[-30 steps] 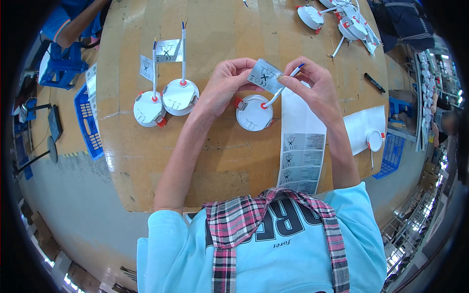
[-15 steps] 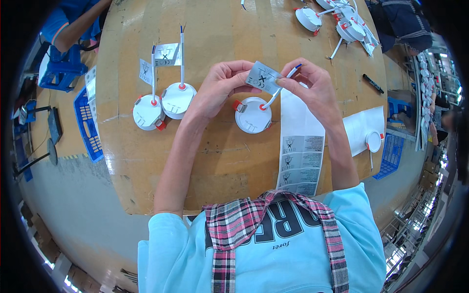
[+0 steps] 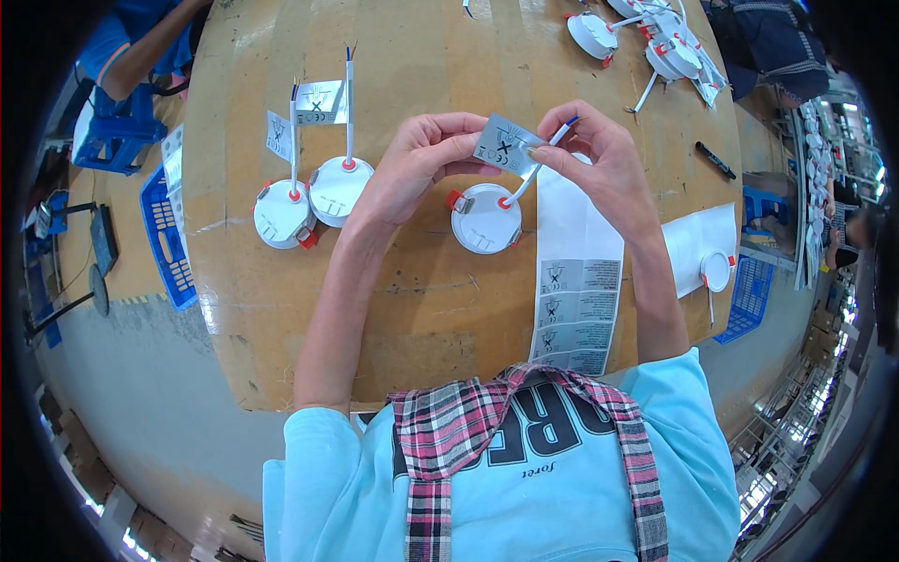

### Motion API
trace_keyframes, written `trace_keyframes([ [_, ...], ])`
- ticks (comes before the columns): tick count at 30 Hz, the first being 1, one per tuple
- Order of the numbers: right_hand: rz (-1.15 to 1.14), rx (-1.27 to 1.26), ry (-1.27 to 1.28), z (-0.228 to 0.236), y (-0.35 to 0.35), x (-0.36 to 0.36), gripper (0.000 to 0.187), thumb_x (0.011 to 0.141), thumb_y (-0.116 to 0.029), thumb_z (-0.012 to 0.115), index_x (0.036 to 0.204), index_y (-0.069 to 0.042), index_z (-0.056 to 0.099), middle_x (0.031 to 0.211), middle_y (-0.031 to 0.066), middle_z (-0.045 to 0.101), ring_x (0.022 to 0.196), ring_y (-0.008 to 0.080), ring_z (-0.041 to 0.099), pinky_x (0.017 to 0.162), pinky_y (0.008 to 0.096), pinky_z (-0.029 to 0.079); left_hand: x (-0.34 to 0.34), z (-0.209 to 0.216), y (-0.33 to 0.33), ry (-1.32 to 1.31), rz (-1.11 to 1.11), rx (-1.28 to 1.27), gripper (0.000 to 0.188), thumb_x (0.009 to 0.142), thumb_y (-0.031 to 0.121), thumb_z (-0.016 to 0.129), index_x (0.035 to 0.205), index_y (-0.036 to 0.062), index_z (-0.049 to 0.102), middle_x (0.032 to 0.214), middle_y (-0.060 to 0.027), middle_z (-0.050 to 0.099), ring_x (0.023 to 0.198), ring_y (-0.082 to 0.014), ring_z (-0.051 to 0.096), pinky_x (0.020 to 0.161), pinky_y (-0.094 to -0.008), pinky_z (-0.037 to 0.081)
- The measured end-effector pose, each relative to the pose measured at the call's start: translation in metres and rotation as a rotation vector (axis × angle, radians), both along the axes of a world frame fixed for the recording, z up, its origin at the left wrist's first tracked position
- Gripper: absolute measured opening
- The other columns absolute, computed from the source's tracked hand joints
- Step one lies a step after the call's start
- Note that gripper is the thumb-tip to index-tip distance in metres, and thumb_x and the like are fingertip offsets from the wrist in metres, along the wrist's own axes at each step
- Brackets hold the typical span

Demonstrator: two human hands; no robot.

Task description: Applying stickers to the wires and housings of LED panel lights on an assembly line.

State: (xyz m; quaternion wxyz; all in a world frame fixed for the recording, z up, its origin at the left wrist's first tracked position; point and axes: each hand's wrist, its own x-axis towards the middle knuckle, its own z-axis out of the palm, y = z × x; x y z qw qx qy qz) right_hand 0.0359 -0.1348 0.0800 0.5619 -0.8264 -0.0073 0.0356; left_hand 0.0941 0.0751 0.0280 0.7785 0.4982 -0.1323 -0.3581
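Observation:
A silver label is pinched by its left end between the thumb and fingers of my left hand. Its right end meets the white cable of a round white downlight, which lies on the table with red-tipped clips at its sides. My right hand is closed on the cable and the label's edge, thumb pressed where they meet. Two more downlights lie to the left, their cables upright with silver labels folded around them like flags. Under my right forearm is a label sheet, partly bare backing.
More downlights are piled at the far right of the wooden table. A black marker and another white sheet with a small round part lie at the right. Blue baskets stand beyond the table's sides. Someone's arm shows at upper left.
My right hand has shifted slightly up and right along with the cable. The label has turned a little; my left hand keeps its pinch on it.

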Motion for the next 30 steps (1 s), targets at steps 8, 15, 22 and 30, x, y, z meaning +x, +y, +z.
trace_keyframes([
  [8,-0.005,-0.011,-0.036,0.0,0.001,0.001,0.016,0.081,-0.008,0.071,0.092,-0.003,0.062,0.082,0.0005,0.063,0.072,0.0083,0.057,0.065,0.0247,0.048,0.0,0.003,0.001,-0.002,0.017,0.044,0.03,0.092,0.014,0.054,0.113,-0.0062,0.063,0.1,-0.015,0.069,0.091,-0.0197,0.068,0.086,-0.0337,0.056],
  [15,0.006,-0.038,0.004,0.0,0.0,0.003,0.018,0.08,-0.01,0.072,0.094,-0.003,0.061,0.078,0.0018,0.062,0.07,0.0088,0.057,0.066,0.0252,0.047,0.001,0.005,-0.001,0.008,0.02,0.037,0.032,0.092,0.014,0.053,0.114,-0.0071,0.062,0.101,-0.0159,0.069,0.091,-0.0209,0.069,0.086,-0.0325,0.056],
  [22,0.01,-0.058,-0.047,-0.001,0.002,0.003,0.02,0.08,-0.01,0.072,0.096,-0.004,0.061,0.076,0.0015,0.061,0.069,0.0087,0.056,0.065,0.0244,0.046,-0.002,0.009,-0.003,0.111,0.048,-0.023,0.03,0.093,0.018,0.058,0.108,-0.0066,0.064,0.098,-0.0154,0.069,0.089,-0.0191,0.069,0.083,-0.0309,0.056],
  [30,-0.1,0.061,0.037,-0.012,0.006,0.0,0.023,0.084,-0.016,0.07,0.099,0.0,0.064,0.076,0.0017,0.061,0.07,0.0075,0.056,0.064,0.023,0.045,-0.007,0.005,-0.007,-0.13,0.196,0.145,0.023,0.088,0.012,0.067,0.104,-0.0038,0.065,0.091,-0.0107,0.071,0.084,-0.0149,0.069,0.082,-0.0292,0.056],
])
